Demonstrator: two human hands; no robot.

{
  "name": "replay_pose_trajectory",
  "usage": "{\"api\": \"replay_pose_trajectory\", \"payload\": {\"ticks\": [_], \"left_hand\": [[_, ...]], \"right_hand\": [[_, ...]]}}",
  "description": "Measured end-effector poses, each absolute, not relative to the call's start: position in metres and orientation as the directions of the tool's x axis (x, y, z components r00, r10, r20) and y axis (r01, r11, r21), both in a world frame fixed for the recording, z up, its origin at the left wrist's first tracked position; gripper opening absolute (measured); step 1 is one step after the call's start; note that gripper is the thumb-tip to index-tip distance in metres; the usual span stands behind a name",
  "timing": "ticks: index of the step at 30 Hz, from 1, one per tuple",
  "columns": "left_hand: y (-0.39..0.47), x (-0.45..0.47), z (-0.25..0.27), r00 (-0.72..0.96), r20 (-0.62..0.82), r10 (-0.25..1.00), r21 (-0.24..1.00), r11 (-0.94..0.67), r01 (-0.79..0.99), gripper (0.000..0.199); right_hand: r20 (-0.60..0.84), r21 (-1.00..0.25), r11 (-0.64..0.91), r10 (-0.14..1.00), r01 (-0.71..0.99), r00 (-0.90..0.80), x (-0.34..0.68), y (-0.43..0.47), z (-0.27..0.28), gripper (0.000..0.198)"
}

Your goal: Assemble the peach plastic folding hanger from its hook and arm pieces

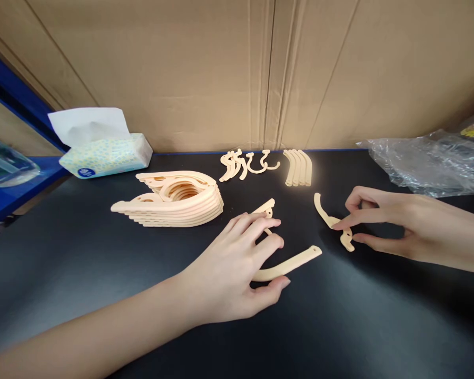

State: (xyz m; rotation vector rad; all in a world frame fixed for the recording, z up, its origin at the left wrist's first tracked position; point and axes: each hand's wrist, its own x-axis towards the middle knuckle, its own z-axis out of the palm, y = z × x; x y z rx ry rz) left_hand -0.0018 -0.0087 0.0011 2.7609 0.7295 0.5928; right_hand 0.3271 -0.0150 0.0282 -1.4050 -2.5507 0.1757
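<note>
My left hand (237, 258) lies palm down with its fingers apart. Beneath it is a cream plastic hanger arm (294, 263), a long curved strip with a hole at its end, and its thumb is beside that strip. Under the fingertips another cream hanger piece (269, 206) shows only in part. On the right, my right hand (379, 218) pinches a small cream hanger hook (346, 239) between thumb and fingers, close to the table top. The hook's thin curved end points away from me.
A stack of cream folding hangers (174, 205) sits at left. Several loose hooks (233, 164) and curved arms (298, 168) lie at the back, before a cardboard wall (181, 68). A tissue pack (110, 155) stands back left, clear plastic bags (426, 160) back right, on the black table (82, 273).
</note>
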Motion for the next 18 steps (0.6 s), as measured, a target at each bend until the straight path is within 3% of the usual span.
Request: {"api": "replay_pose_trajectory", "payload": {"ticks": [5,9,13,18], "left_hand": [[-0.004,-0.001,-0.001,0.774,0.372,0.513,0.357,-0.848,0.391,0.020],[-0.002,-0.002,-0.001,0.751,0.358,0.555,0.394,-0.819,0.417,0.008],[-0.001,-0.003,-0.001,0.734,0.345,0.585,0.458,-0.787,0.412,0.011],[-0.001,-0.002,-0.002,0.741,0.337,0.581,0.438,-0.794,0.423,0.004]], "right_hand": [[0.165,-0.310,0.655,0.751,0.689,-0.640,0.314,-0.018,0.027,0.023],[0.201,-0.336,0.647,0.760,0.685,-0.619,0.299,-0.021,0.023,0.028],[0.221,-0.344,0.663,0.746,0.665,-0.629,0.293,-0.021,0.019,0.025],[0.232,-0.380,0.662,0.745,0.646,-0.626,0.290,-0.022,0.016,0.017]]}}
